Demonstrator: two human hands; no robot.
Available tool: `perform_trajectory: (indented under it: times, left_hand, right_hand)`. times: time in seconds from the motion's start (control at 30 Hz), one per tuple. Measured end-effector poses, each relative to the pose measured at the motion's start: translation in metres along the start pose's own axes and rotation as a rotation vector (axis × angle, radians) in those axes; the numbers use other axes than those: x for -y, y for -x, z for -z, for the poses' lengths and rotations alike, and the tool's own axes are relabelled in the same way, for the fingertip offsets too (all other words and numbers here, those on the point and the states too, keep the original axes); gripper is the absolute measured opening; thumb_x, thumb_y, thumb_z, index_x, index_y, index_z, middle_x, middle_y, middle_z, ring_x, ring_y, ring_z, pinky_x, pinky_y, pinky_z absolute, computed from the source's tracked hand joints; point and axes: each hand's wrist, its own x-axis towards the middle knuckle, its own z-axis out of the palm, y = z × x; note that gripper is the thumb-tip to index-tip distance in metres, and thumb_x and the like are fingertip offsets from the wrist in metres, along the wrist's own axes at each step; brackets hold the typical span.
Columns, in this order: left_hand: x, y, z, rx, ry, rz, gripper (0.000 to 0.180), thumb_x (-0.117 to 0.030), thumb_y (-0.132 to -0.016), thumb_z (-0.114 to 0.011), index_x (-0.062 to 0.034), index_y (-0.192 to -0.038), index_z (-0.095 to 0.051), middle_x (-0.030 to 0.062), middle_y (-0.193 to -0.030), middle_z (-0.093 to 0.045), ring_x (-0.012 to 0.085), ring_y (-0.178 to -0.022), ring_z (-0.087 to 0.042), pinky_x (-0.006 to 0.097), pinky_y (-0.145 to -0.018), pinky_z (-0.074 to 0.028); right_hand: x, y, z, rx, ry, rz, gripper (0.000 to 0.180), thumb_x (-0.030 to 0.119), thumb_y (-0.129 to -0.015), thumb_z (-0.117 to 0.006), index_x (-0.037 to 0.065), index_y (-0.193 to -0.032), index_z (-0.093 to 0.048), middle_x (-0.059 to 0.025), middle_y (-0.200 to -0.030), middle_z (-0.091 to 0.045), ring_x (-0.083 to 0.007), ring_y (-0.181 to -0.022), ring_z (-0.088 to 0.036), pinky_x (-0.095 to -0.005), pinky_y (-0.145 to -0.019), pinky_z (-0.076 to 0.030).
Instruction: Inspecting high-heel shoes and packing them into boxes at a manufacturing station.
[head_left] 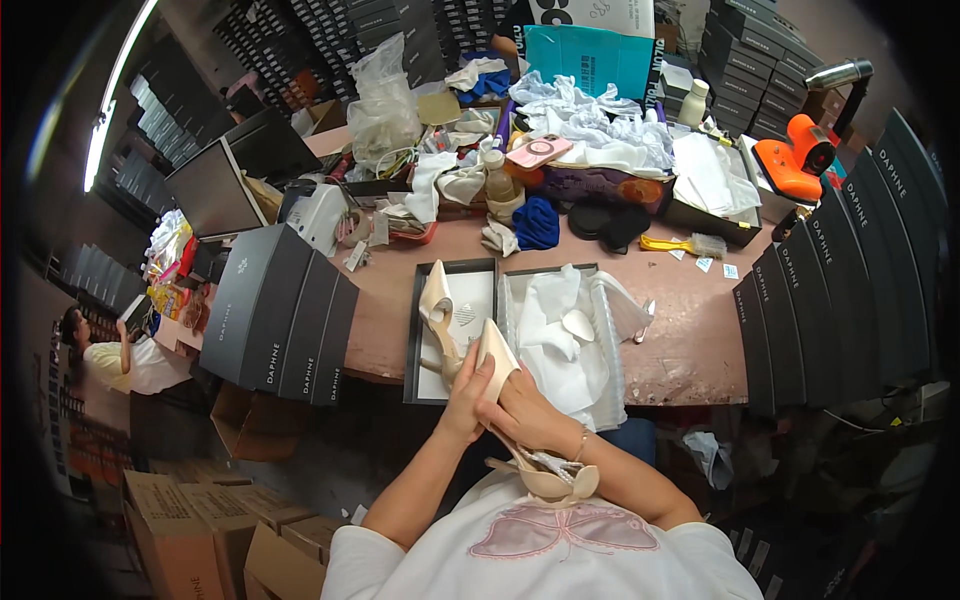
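Observation:
A cream pointed-toe shoe [498, 352] is between my hands, toe away from me, its strapped heel end near my chest. My left hand [468, 398] grips its left side. Fingers of my right hand [532, 412] are closed about its opening, partly hidden by the shoe. A matching heeled shoe [437, 308] lies in the dark shallow box part [487, 268] just beyond my left hand. Right of it, a box part [612, 405] lined with white tissue paper [562, 350] holds a small pale oval piece [577, 324].
Dark shoe boxes stand in a left stack [275, 315] and a right row [800, 320]. Farther back are a yellow-handled brush [668, 244], a blue cloth [537, 222], a pink phone [540, 150] and an orange device [790, 170]. Cardboard cartons [185, 520] sit low at left; a person [120, 355] is beyond.

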Motion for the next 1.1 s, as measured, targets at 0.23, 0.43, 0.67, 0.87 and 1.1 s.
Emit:
perform_trajectory:
  times: [0.23, 0.43, 0.67, 0.87, 1.1]
  left_hand:
    - [-0.011, -0.008, 0.003, 0.075, 0.050, -0.010, 0.045, -0.031, -0.105, -0.046, -0.0031, -0.140, -0.043, 0.0085, -0.117, -0.061, 0.0179, -0.102, -0.064, 0.033, -0.087, -0.055]
    - [0.011, 0.001, -0.026, 0.004, -0.066, 0.007, 0.051, -0.036, -0.105, -0.047, -0.0055, -0.146, -0.037, 0.0086, -0.125, -0.056, 0.0186, -0.112, -0.059, 0.036, -0.094, -0.051]
    - [-0.010, 0.023, -0.018, -0.051, -0.083, -0.099, 0.057, -0.046, -0.105, -0.042, -0.0056, -0.145, -0.036, 0.0111, -0.126, -0.055, 0.0222, -0.116, -0.058, 0.037, -0.097, -0.049]
    - [0.040, 0.049, -0.025, -0.116, 0.149, -0.010, 0.063, -0.053, -0.102, -0.040, -0.0068, -0.146, -0.040, 0.0113, -0.143, -0.050, 0.0252, -0.130, -0.051, 0.042, -0.109, -0.040]
    - [0.036, 0.044, -0.036, -0.061, 0.298, 0.229, 0.057, -0.052, -0.101, -0.047, -0.0089, -0.137, -0.049, 0.0084, -0.129, -0.060, 0.0239, -0.119, -0.059, 0.039, -0.101, -0.048]
  right_hand:
    - [0.022, 0.055, 0.051, 0.163, -0.290, -0.055, 0.053, 0.039, -0.099, -0.051, 0.003, -0.138, -0.046, -0.0198, -0.130, -0.055, -0.0382, -0.123, -0.050, -0.0549, -0.114, -0.026]
    - [-0.006, 0.032, 0.008, -0.229, 0.114, 0.083, 0.045, 0.041, -0.100, -0.046, 0.006, -0.125, -0.059, -0.0232, -0.119, -0.059, -0.0427, -0.122, -0.047, -0.0617, -0.115, -0.017]
    - [0.012, -0.002, -0.009, -0.157, -0.070, 0.091, 0.059, 0.046, -0.102, -0.036, -0.003, -0.094, -0.067, -0.0281, -0.099, -0.060, -0.0444, -0.105, -0.049, -0.0630, -0.108, -0.022]
    - [0.013, 0.012, 0.008, -0.026, -0.015, -0.061, 0.058, 0.045, -0.101, -0.038, -0.008, -0.102, -0.063, -0.0316, -0.106, -0.055, -0.0461, -0.108, -0.049, -0.0625, -0.110, -0.020]
    - [0.015, 0.036, 0.059, 0.259, -0.020, -0.076, 0.058, 0.046, -0.101, -0.040, -0.009, -0.110, -0.056, -0.0278, -0.108, -0.052, -0.0442, -0.112, -0.048, -0.0591, -0.116, -0.016]
